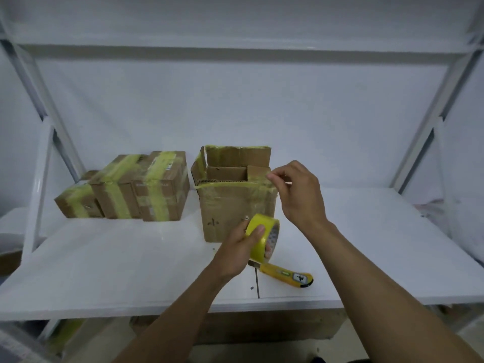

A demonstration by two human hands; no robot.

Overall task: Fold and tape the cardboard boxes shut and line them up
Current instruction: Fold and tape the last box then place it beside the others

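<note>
An open cardboard box [230,208] stands mid-table, its back and left flaps upright, old yellow tape along its edges. My left hand [237,248] grips a roll of yellow tape [263,235] in front of the box. Raised at the box's right top corner, my right hand [296,189] has thumb and forefinger pinched together, apparently on the tape's clear loose end, which is barely visible. Three taped-shut boxes [125,191] sit side by side at the left rear.
A yellow utility knife [286,275] lies on the white table [117,263] just below the tape roll. White frame posts rise at both sides. Brown cardboard shows under the table's front edge.
</note>
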